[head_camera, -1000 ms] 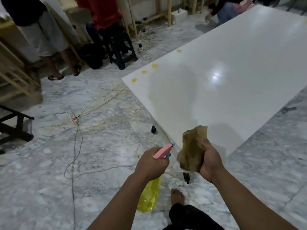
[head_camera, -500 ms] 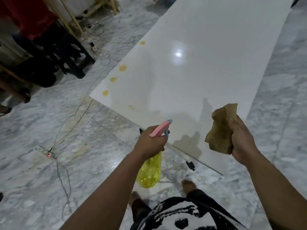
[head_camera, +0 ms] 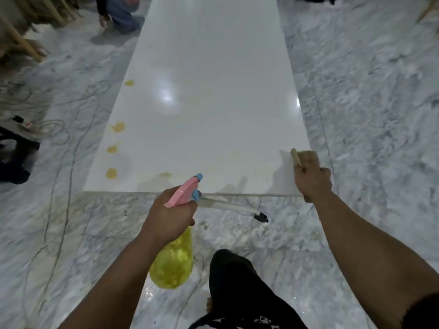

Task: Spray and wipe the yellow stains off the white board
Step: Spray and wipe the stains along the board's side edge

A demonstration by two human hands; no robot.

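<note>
Left hand (head_camera: 169,216) is gripping the spray bottle (head_camera: 174,262), fingers clamped round its neck, pink nozzle pointing toward 1 o'clock at the white board (head_camera: 209,96). Right hand (head_camera: 311,178) is clutching the brown cloth (head_camera: 295,156) over the board's near corner at 3 o'clock. Board is lying on the marble floor (head_camera: 370,96); yellow stains (head_camera: 111,173) are sitting along its 9 o'clock edge.

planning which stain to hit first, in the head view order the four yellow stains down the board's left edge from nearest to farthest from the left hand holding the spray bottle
From the left hand gripping the spray bottle:
1. Lowest stain, near the white board's near left corner.
2. Second stain, just beyond it along the left edge.
3. Third stain, further up the same edge.
4. Top stain, well up the left edge, farthest.
</note>
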